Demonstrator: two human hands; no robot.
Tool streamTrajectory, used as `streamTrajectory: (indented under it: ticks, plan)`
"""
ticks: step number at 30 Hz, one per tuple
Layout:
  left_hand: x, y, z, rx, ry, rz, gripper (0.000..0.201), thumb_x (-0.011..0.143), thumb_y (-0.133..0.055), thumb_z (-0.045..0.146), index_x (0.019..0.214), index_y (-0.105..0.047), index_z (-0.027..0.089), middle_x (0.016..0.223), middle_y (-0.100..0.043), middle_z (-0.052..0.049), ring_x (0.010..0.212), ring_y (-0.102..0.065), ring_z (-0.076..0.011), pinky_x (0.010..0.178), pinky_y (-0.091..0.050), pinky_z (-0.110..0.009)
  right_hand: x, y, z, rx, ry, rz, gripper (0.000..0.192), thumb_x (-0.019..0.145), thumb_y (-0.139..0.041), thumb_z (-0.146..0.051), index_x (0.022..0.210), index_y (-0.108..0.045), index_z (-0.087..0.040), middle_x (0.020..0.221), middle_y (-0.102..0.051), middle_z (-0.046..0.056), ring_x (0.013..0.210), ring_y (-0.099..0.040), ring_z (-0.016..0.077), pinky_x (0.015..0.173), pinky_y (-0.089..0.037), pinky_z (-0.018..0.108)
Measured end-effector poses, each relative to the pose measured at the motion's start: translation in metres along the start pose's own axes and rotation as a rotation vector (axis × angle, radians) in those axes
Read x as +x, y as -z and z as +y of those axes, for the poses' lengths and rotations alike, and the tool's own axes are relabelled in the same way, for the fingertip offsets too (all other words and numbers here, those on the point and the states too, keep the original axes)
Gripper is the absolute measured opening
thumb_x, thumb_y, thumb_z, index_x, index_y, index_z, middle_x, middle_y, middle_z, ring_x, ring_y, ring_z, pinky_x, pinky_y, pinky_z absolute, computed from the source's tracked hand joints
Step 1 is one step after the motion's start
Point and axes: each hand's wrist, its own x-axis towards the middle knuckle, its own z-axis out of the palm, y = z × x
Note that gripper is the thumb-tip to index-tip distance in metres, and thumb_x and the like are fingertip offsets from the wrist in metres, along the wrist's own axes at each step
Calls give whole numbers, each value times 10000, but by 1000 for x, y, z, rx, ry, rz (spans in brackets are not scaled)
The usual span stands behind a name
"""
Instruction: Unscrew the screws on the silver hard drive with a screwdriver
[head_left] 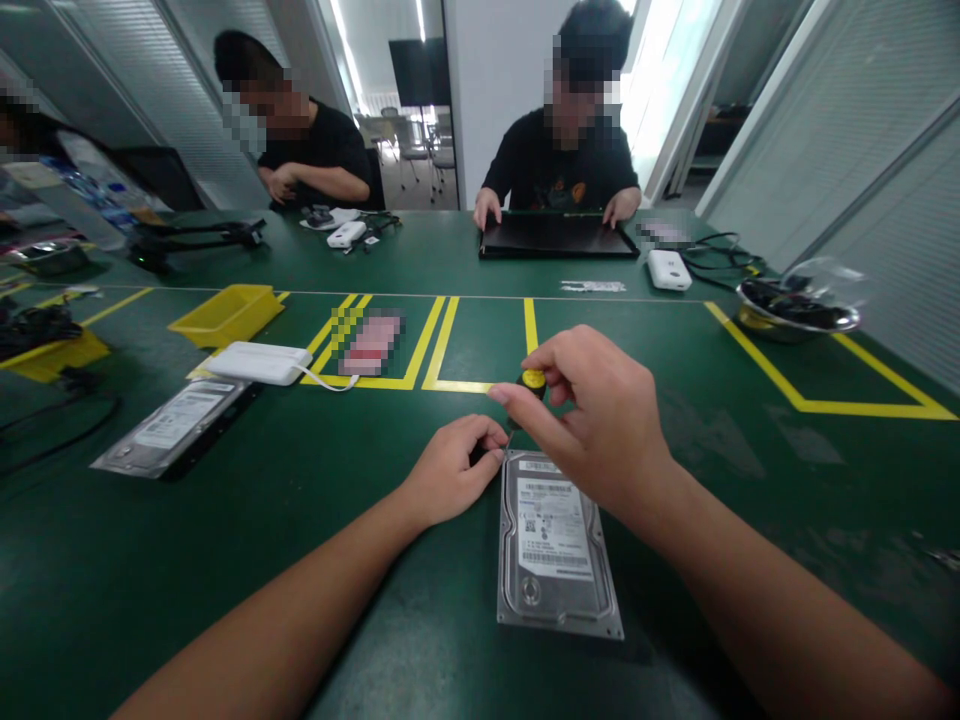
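Note:
A hard drive point(556, 540) with a white label lies flat on the green table in front of me. My right hand point(600, 420) grips a screwdriver point(534, 380) by its yellow-topped dark handle, between thumb and fingers. The thin shaft slants down to the drive's far left corner. At that same corner, my left hand point(457, 468) has its thumb and fingertips pinched together by the screwdriver's tip. Whatever the left fingertips hold, if anything, is too small to make out. The drive's far right part is hidden behind my right hand.
To the left lie a second hard drive point(176, 425), a white power bank point(259, 362) cabled to a phone point(370, 345), and a yellow bin point(227, 315). A metal bowl point(796, 310) stands right. Across the table, one person holds a dark panel point(559, 236); another sits left.

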Motion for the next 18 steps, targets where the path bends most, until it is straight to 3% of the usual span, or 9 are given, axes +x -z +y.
streamTrajectory:
  ticks: [8,13,18]
  plan:
    - [0,1,3,-9,-3,9,129,789,-513,81,848,-573,179,838,-617,-12,779,-567,-169,736,-448,-293,0,-1,3,-39,-1,-69,241,878,-649,-409,880,-594,-174,746,-599,7,654,-519,137,609,-371,280]
    - [0,1,2,-18,5,3,154,819,-522,88,912,-607,175,844,-619,-10,786,-578,-161,737,-446,-292,8,35,-5,-129,-26,94,242,890,-639,-439,892,-632,-197,768,-637,21,627,-544,143,585,-387,308]
    - [-1,2,2,-9,13,-13,105,846,-573,161,937,-624,171,850,-623,-13,794,-580,-168,742,-441,-306,8,74,-20,-167,-23,175,191,917,-613,-396,962,-638,-212,880,-671,55,677,-561,164,591,-379,344]
